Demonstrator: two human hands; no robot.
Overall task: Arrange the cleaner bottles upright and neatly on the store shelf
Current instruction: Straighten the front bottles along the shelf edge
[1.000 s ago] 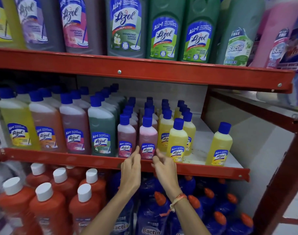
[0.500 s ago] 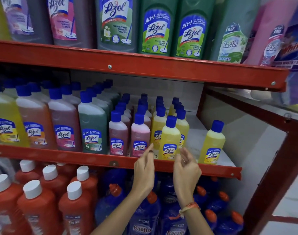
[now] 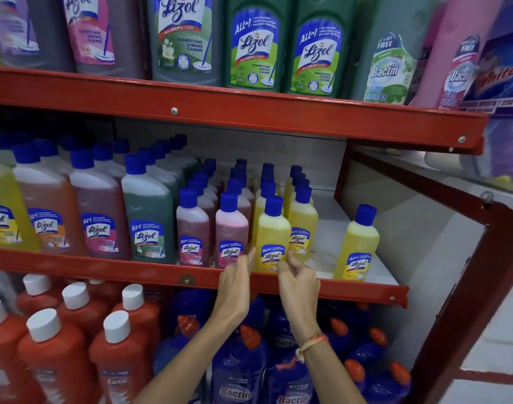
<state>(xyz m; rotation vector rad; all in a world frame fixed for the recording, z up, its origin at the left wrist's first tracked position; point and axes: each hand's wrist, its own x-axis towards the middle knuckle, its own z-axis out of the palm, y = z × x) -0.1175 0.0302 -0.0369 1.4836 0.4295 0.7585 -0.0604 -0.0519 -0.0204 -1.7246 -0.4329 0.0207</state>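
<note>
I see left hand (image 3: pixel 234 284) and right hand (image 3: pixel 300 282) flanking front yellow bottle (image 3: pixel 272 243), upright at shelf (image 3: pixel 150 274) edge. Both grips loosely spread, fingertips at label; contact unclear. Lone yellow bottle (image 3: pixel 357 246) at 3 o'clock.

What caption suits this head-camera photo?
Both hands, left hand and right hand, flank the front yellow bottle on the red shelf.

Lone bottle (image 3: pixel 356 243) — right of rows (image 3: pixel 249 205)

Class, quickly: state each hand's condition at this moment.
Left hand: open, holding nothing, fingertips at the small yellow blue-capped plastic bottle.
Right hand: loosely curled, holding nothing, beside the same bottle.
</note>
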